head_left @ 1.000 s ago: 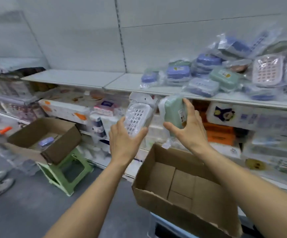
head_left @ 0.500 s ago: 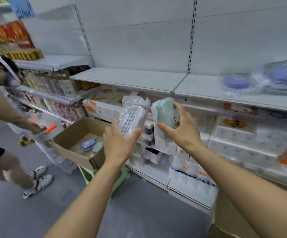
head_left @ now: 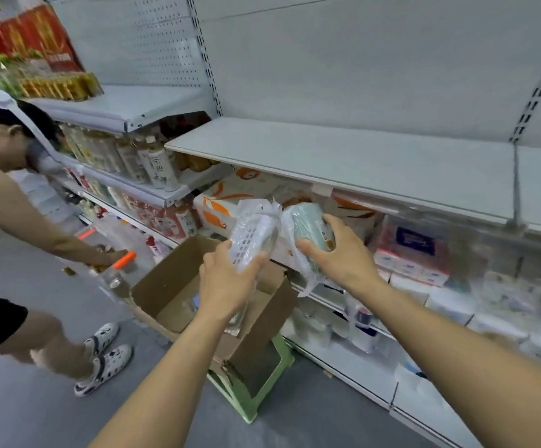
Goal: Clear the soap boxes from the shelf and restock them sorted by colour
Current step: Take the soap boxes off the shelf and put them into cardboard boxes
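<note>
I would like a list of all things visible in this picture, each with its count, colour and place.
white soap box: one, white, bagged, in left hand
green soap box: one, pale green, bagged, in right hand
cardboard box: one, brown, open, on the stool
stool: one, green, on the floor
shelf: one, grey-white, above the hands
bottles: several, pale, left shelves
other person: one, at left
left hand: grips white soap box
right hand: grips green soap box

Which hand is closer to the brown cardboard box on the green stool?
Left. The left hand, gripping a white soap box, hangs right over the open cardboard box. The right hand, gripping a green soap box, is off to the box's right.
</note>
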`<state>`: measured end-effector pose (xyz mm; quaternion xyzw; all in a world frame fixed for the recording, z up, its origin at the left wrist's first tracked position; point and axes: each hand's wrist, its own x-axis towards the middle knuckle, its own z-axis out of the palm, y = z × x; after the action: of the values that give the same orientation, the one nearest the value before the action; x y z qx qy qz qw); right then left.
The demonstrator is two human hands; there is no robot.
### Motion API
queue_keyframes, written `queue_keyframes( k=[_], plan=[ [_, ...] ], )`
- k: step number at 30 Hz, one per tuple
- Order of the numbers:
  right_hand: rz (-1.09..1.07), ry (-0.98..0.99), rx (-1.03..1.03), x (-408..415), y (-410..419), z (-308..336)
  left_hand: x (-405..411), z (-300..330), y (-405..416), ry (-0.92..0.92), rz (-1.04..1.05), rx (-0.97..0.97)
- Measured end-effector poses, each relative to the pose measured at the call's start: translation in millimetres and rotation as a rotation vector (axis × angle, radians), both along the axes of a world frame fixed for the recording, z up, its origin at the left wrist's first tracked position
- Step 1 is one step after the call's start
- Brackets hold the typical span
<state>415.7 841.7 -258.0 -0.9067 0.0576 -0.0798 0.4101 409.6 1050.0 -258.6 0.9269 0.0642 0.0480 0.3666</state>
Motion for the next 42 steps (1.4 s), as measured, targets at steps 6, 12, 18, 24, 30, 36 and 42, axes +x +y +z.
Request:
queue_keyframes(
  k=[6, 12, 18, 24, 30, 36, 42],
  plan=[
    [0.022, 0.163, -0.007, 98, 73, -54, 102, -52, 77, 0.151, -0.022, 0.04],
    [-0.013, 0.41, 0.018, 190, 159, -137, 223, -126, 160, 0.323, -0.127, 0.123],
    [-0.154, 0.666, -0.062, 268, 238, -233, 332, -230, 221, 0.553, -0.253, 0.186],
    [-0.213, 0.83, -0.151, 318, 277, -322, 384, -331, 246, 0.687, -0.312, 0.353],
    [-0.208, 0.92, -0.216, 332, 293, -376, 400, -383, 248, 0.726, -0.373, 0.435],
    [-0.188, 0.967, -0.062, 323, 282, -345, 403, -361, 240, 0.798, -0.476, 0.425],
    [-0.14, 0.748, -0.181, 244, 226, -240, 344, -259, 186, 0.454, -0.785, 0.511]
  ],
)
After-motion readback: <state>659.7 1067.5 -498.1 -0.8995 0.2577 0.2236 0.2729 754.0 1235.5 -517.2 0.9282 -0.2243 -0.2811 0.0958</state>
